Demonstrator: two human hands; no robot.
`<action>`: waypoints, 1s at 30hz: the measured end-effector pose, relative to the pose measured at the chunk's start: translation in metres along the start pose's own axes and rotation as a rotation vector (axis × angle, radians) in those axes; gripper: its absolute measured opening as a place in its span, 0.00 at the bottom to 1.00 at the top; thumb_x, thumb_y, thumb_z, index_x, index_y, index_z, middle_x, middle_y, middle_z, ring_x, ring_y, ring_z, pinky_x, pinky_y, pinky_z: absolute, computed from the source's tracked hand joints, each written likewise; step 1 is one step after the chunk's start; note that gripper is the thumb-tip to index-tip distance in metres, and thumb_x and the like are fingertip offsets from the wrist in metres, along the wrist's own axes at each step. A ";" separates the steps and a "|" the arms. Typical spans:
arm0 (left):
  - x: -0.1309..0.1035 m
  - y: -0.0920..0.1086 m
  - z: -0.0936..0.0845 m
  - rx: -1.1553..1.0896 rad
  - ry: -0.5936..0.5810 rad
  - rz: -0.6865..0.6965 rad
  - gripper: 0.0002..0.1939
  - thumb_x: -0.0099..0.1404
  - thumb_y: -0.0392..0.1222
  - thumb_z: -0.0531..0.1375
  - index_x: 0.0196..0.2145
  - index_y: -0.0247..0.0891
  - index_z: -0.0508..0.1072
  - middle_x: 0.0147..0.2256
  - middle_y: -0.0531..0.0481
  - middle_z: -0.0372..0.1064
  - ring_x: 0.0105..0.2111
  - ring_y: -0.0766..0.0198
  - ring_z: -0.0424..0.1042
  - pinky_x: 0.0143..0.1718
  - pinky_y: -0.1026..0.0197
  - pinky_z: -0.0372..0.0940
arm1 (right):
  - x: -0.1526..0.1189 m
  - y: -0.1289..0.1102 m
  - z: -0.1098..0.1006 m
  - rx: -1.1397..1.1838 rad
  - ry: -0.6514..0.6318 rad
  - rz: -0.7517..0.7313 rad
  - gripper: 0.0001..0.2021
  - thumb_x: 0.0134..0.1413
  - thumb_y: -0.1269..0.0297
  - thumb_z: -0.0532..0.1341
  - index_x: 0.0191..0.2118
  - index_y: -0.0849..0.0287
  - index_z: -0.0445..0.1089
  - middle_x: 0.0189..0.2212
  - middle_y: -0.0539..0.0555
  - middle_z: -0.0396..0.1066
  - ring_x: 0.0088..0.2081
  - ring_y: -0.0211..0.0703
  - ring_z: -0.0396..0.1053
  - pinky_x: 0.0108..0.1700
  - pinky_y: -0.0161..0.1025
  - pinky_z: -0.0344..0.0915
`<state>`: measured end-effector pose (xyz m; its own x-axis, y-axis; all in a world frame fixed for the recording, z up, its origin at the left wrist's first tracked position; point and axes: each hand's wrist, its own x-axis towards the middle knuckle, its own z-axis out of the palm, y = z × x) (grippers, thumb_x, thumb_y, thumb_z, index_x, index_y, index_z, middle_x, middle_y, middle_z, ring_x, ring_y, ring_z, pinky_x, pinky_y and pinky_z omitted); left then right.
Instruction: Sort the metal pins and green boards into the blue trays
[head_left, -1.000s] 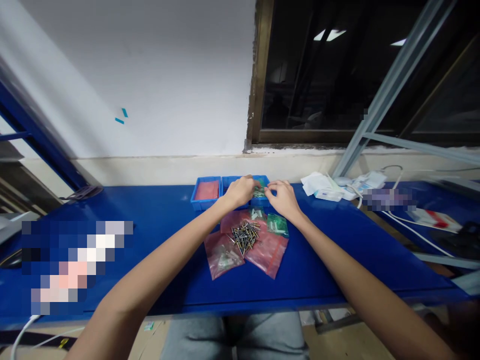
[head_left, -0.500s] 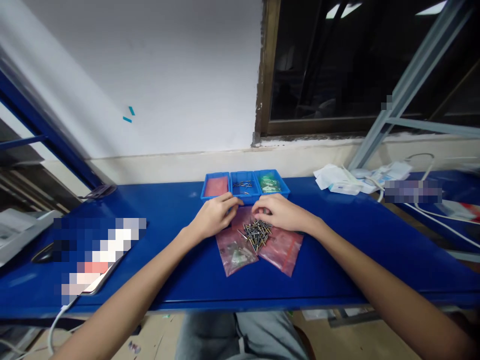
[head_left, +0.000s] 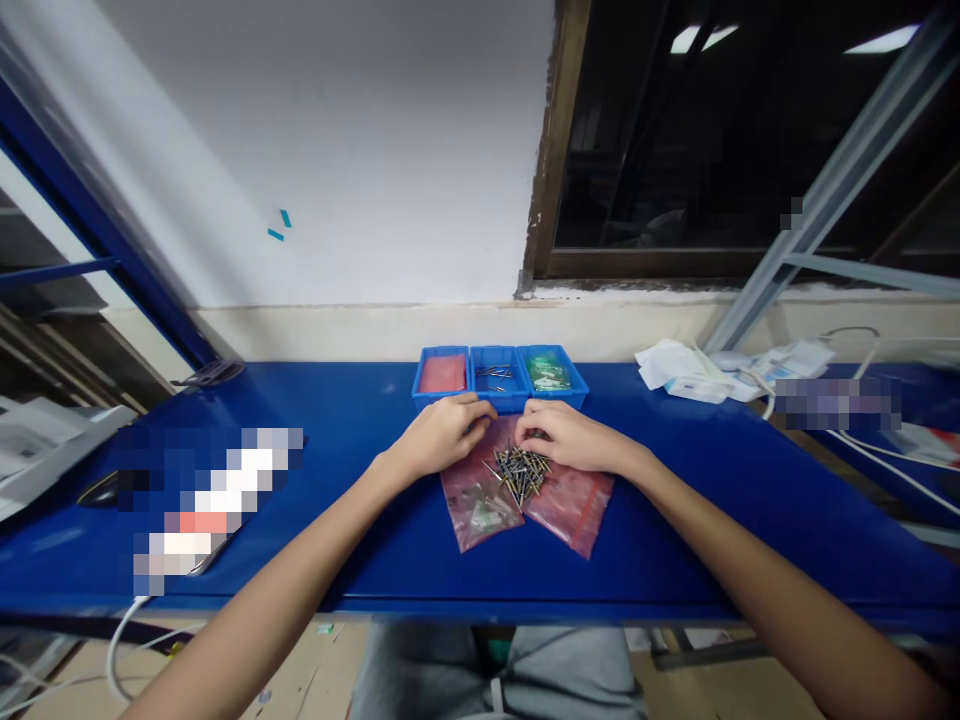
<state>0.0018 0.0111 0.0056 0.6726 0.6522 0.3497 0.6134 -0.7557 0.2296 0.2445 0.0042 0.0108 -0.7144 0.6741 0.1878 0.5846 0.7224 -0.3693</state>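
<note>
Several small metal pieces like screws (head_left: 521,476) lie in a pile on overlapping pink plastic bags. The lower left bag (head_left: 481,510) shows small pale and green items inside; another bag (head_left: 576,505) lies lower right. My left hand (head_left: 448,433) has curled fingers at the upper left edge of the bags. My right hand (head_left: 562,434) is pinched at the pile's top. What either hand holds is too small to make out. Behind them stand three blue bins: one with pink bags (head_left: 442,374), one with some metal pieces (head_left: 495,380), one with green packets (head_left: 549,372).
A blue table (head_left: 352,400) runs along the wall. At the left are a blurred-out device (head_left: 225,500) with a white cable and a dark mouse (head_left: 101,489). White packets (head_left: 686,372) and cables lie at the right, near a metal frame post.
The camera view has shifted slightly, so the scene sits a little further right. Both hands remain over the top of the bags, with fingers only slightly changed.
</note>
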 end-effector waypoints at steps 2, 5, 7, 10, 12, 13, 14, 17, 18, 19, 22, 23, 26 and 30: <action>0.000 0.001 0.001 -0.001 0.010 -0.005 0.12 0.71 0.36 0.51 0.45 0.37 0.74 0.39 0.45 0.74 0.38 0.61 0.73 0.42 0.59 0.66 | 0.001 0.000 0.000 0.018 -0.002 -0.008 0.08 0.61 0.73 0.59 0.34 0.57 0.74 0.33 0.52 0.68 0.38 0.43 0.67 0.43 0.39 0.61; 0.000 0.002 0.003 -0.016 0.025 -0.005 0.12 0.71 0.35 0.52 0.44 0.37 0.74 0.40 0.46 0.74 0.39 0.62 0.73 0.43 0.59 0.66 | 0.001 -0.001 -0.003 0.036 0.014 -0.005 0.07 0.62 0.73 0.59 0.34 0.57 0.73 0.33 0.52 0.69 0.37 0.42 0.67 0.43 0.39 0.61; 0.000 0.005 0.004 -0.033 0.020 0.015 0.11 0.71 0.36 0.52 0.44 0.37 0.74 0.39 0.46 0.74 0.39 0.62 0.73 0.43 0.59 0.66 | 0.001 -0.002 -0.006 0.031 0.057 0.009 0.07 0.62 0.73 0.58 0.35 0.57 0.73 0.33 0.51 0.70 0.37 0.42 0.67 0.43 0.39 0.61; 0.000 0.009 0.006 -0.040 0.005 0.050 0.11 0.73 0.40 0.52 0.43 0.36 0.75 0.38 0.47 0.74 0.38 0.62 0.73 0.43 0.59 0.66 | 0.002 -0.005 -0.009 0.011 0.141 0.029 0.08 0.63 0.73 0.57 0.33 0.58 0.71 0.32 0.51 0.71 0.36 0.42 0.67 0.42 0.39 0.60; 0.000 0.012 0.007 -0.030 0.000 0.066 0.12 0.73 0.42 0.53 0.46 0.36 0.74 0.39 0.46 0.73 0.38 0.62 0.73 0.43 0.59 0.67 | 0.003 -0.007 -0.009 0.010 0.190 0.028 0.09 0.63 0.73 0.57 0.33 0.58 0.70 0.32 0.51 0.72 0.36 0.41 0.68 0.42 0.39 0.61; 0.000 0.013 0.008 -0.021 -0.003 0.070 0.13 0.74 0.42 0.53 0.47 0.36 0.74 0.39 0.46 0.73 0.38 0.61 0.73 0.42 0.59 0.67 | 0.003 -0.008 -0.008 0.012 0.211 0.023 0.09 0.64 0.73 0.56 0.33 0.58 0.70 0.32 0.51 0.72 0.36 0.41 0.68 0.42 0.39 0.61; 0.000 0.013 0.009 -0.010 -0.004 0.074 0.13 0.74 0.42 0.53 0.47 0.35 0.74 0.39 0.45 0.73 0.38 0.61 0.73 0.42 0.59 0.67 | 0.004 -0.009 -0.006 0.013 0.232 0.016 0.08 0.64 0.72 0.56 0.34 0.58 0.70 0.33 0.51 0.72 0.36 0.42 0.68 0.42 0.39 0.61; 0.000 0.012 0.010 0.022 0.004 0.074 0.14 0.75 0.42 0.52 0.45 0.34 0.75 0.37 0.45 0.72 0.36 0.62 0.73 0.40 0.60 0.67 | 0.006 -0.012 0.000 -0.004 0.273 -0.003 0.09 0.66 0.70 0.54 0.36 0.58 0.70 0.34 0.52 0.71 0.38 0.43 0.68 0.43 0.39 0.62; 0.000 0.011 0.011 0.024 0.011 0.070 0.15 0.75 0.43 0.51 0.44 0.34 0.76 0.37 0.45 0.73 0.37 0.62 0.73 0.40 0.60 0.67 | 0.006 -0.013 0.002 -0.013 0.282 -0.007 0.09 0.66 0.70 0.54 0.36 0.58 0.69 0.34 0.53 0.71 0.38 0.43 0.68 0.43 0.40 0.62; -0.001 0.010 0.012 0.023 0.018 0.064 0.15 0.75 0.43 0.50 0.44 0.34 0.76 0.37 0.45 0.73 0.37 0.62 0.73 0.40 0.60 0.67 | 0.007 -0.014 0.003 -0.021 0.285 -0.009 0.09 0.66 0.70 0.53 0.36 0.58 0.69 0.34 0.53 0.71 0.38 0.43 0.68 0.43 0.40 0.62; -0.001 0.007 0.013 0.014 0.036 0.034 0.16 0.76 0.43 0.49 0.46 0.36 0.75 0.39 0.45 0.74 0.40 0.61 0.74 0.41 0.59 0.67 | 0.007 -0.017 0.005 -0.030 0.264 0.000 0.08 0.66 0.70 0.54 0.37 0.58 0.70 0.33 0.52 0.71 0.37 0.43 0.68 0.43 0.39 0.62; -0.001 0.006 0.013 0.012 0.038 0.025 0.16 0.76 0.43 0.49 0.46 0.36 0.76 0.40 0.45 0.75 0.40 0.61 0.74 0.41 0.59 0.67 | 0.006 -0.017 0.005 -0.031 0.255 0.006 0.07 0.65 0.70 0.55 0.38 0.58 0.71 0.33 0.52 0.71 0.37 0.43 0.68 0.42 0.39 0.62; -0.001 0.004 0.013 0.009 0.044 0.010 0.17 0.76 0.44 0.49 0.45 0.36 0.76 0.39 0.45 0.75 0.39 0.61 0.74 0.41 0.59 0.67 | 0.005 -0.018 0.006 -0.041 0.257 0.026 0.06 0.64 0.70 0.56 0.39 0.58 0.72 0.34 0.53 0.73 0.37 0.43 0.69 0.42 0.40 0.63; -0.001 0.005 0.013 -0.024 0.099 0.007 0.15 0.76 0.43 0.51 0.45 0.37 0.76 0.39 0.45 0.75 0.39 0.62 0.74 0.42 0.59 0.66 | 0.005 -0.017 0.009 -0.065 0.274 0.060 0.08 0.65 0.70 0.55 0.38 0.58 0.72 0.34 0.53 0.74 0.37 0.43 0.70 0.42 0.39 0.62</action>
<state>0.0092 0.0074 -0.0055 0.6320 0.6385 0.4392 0.5980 -0.7623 0.2476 0.2272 -0.0063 0.0099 -0.5523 0.7259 0.4100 0.6522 0.6825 -0.3298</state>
